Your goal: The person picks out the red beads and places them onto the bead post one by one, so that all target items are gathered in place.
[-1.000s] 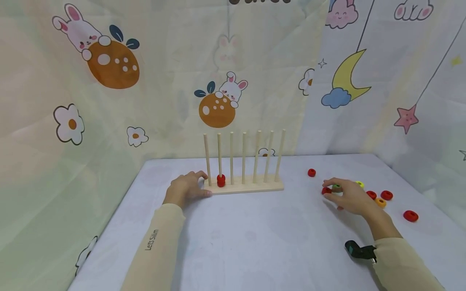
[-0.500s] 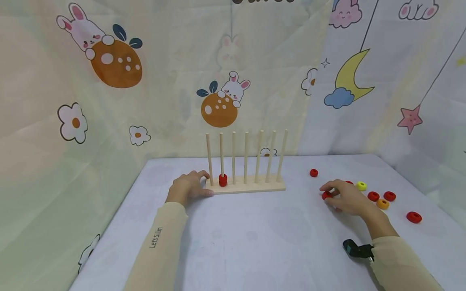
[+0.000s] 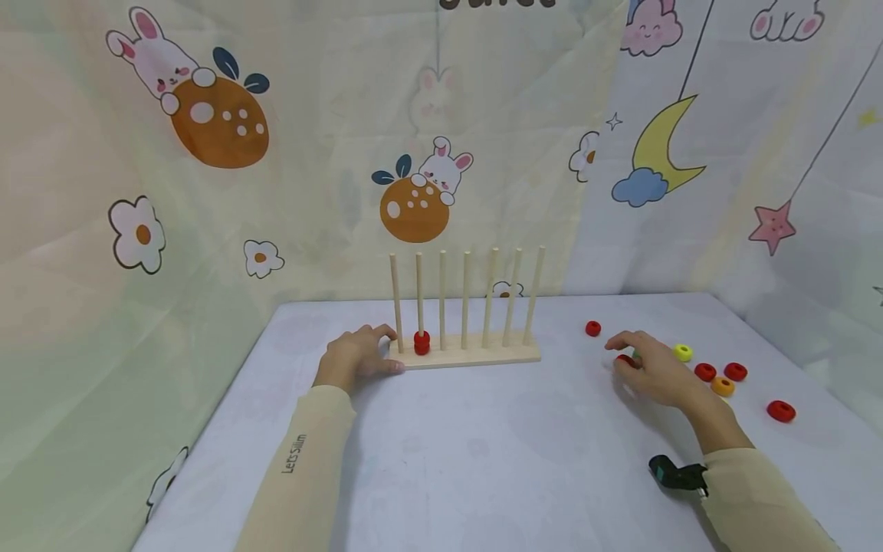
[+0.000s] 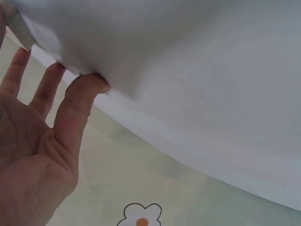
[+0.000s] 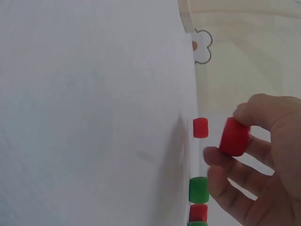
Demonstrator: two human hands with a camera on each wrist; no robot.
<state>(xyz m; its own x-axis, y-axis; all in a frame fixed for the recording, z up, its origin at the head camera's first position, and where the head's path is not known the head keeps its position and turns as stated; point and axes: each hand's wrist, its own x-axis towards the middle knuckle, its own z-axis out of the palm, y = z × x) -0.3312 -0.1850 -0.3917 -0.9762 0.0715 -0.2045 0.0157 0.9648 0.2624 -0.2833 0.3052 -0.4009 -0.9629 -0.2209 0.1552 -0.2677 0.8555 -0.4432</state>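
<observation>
A wooden peg rack [image 3: 469, 354] with several upright rods stands towards the back of the table. Red beads [image 3: 421, 343] sit on its second rod from the left. The left hand [image 3: 354, 356] grips the left end of the base, thumb at the front and a finger near the first rod. Only the rack's corner [image 4: 19, 30] shows in the left wrist view. On the right, the right hand [image 3: 651, 369] pinches a red bead [image 5: 235, 137] between thumb and fingertips, off the table. Green beads [image 5: 199, 189] lie beyond this hand, mostly hidden in the head view.
Loose beads lie around the right hand: a red bead [image 3: 592, 328] behind it, a yellow bead [image 3: 683, 353], an orange bead [image 3: 723, 386] and several red ones, one [image 3: 781, 411] farthest right. A printed cloth [image 3: 310, 192] hangs behind the white table [image 3: 483, 460].
The red bead has come up slightly and tilted in the right hand's fingers, and that hand has shifted a little. The left hand stays on the rack.
</observation>
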